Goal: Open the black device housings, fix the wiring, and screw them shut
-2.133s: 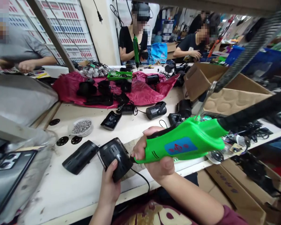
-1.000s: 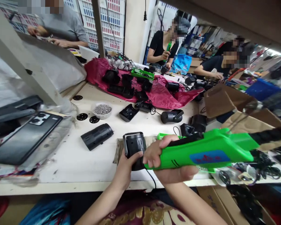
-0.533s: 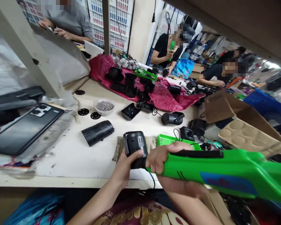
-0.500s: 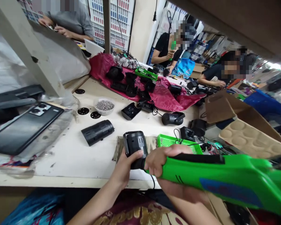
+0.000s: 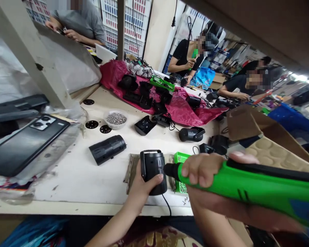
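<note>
My left hand (image 5: pixel 144 185) is closed around a black cylindrical housing (image 5: pixel 153 169), thumb across its front. A thin bracket arches over the top of the housing, and a black cable (image 5: pixel 167 204) hangs from its lower end. In my right hand (image 5: pixel 203 169) is a green electric screwdriver (image 5: pixel 267 187), held level with its black nose pointing left at the housing's right side. Whether the nose touches the housing, I cannot tell. Behind the screwdriver, partly hidden, stands a green perforated basket (image 5: pixel 179 158). A brownish cloth pad (image 5: pixel 130 169) lies beneath the housing.
Left of the housing lies a black half-cylinder shell (image 5: pixel 108 150). Beyond it are a bowl of small screws (image 5: pixel 115 119), another black shell (image 5: pixel 145 125) and a bracketed cylinder (image 5: pixel 192 134). A phone (image 5: pixel 28 144) lies left, a cardboard box (image 5: pixel 243 120) stands right. Co-workers sit behind.
My right hand and the screwdriver have shifted right, and the nose is now higher along the housing's side. The housing in my left hand has moved slightly right and shows more fully.
</note>
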